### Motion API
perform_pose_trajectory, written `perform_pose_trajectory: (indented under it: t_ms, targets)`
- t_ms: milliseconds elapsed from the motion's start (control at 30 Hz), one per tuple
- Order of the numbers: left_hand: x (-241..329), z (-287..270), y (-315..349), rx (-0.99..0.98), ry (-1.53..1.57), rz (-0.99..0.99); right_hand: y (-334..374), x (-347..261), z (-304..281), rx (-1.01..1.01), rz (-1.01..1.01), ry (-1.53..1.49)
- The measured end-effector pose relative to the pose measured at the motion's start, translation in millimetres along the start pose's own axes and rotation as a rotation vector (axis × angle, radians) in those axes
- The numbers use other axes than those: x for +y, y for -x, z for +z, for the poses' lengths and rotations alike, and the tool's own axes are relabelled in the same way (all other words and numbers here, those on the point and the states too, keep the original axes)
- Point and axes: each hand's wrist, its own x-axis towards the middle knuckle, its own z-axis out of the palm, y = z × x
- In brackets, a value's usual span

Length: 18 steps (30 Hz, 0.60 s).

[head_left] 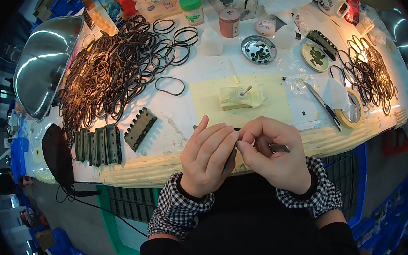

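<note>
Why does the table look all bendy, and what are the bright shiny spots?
In the head view, the fisheye lens curves the table edge and blackens the corners; lamp glare shines on the metal lampshade and washes out the right pile of black rubber rings; the left hand and right hand look sharp.

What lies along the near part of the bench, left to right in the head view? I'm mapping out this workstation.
Black mask → row of dark green ridged blocks → single ridged block lying at an angle → left hand → right hand → black-handled tool → roll of tape.
</note>
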Motion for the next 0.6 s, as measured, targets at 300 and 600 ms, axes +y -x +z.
perform_pose_trajectory:
  t_ms: [300, 600]
  targets:
    - [6, -1, -1, 0.01, 0.339, -0.242, 4, 15, 17, 0.145, -0.102, -0.159]
    - [17, 1, 8, 0.104, 0.869, -0.536, 9, 1, 20, 0.163, -0.272, 0.142]
